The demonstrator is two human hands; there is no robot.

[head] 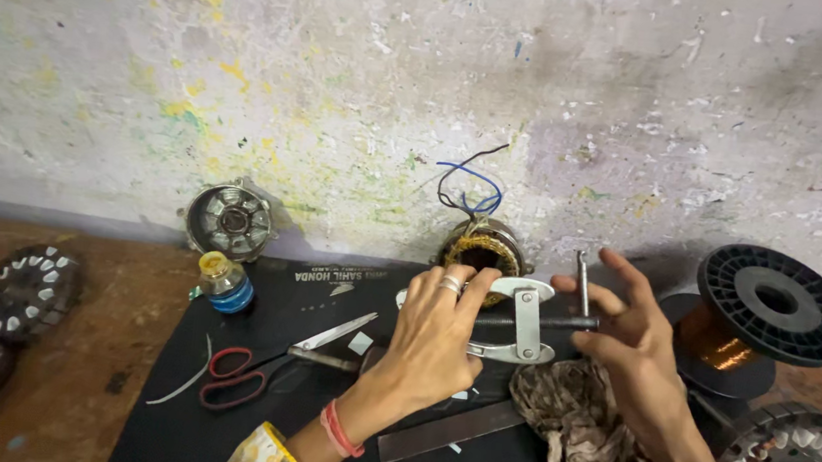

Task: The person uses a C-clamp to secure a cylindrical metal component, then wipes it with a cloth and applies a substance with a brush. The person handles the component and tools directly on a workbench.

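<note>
Two hands, left hand (436, 339) gripping one puller (521, 322), right hand (626, 342) gripping its threaded rod (535, 321)

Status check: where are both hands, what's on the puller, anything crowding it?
Left hand grips the white puller; right hand holds its screw handle. Wound stator behind. Rag and scissors close by.

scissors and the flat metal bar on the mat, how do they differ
The scissors have red loop handles and two thin pointed blades; the flat metal bar is one plain dark strip with no handle. The scissors lie to the left of the left hand; the bar lies below it, partly under the forearm. The scissors' tips point up to the right toward the hand, while the bar slants beside the crumpled rag. Both rest untouched on the black mat.
</note>
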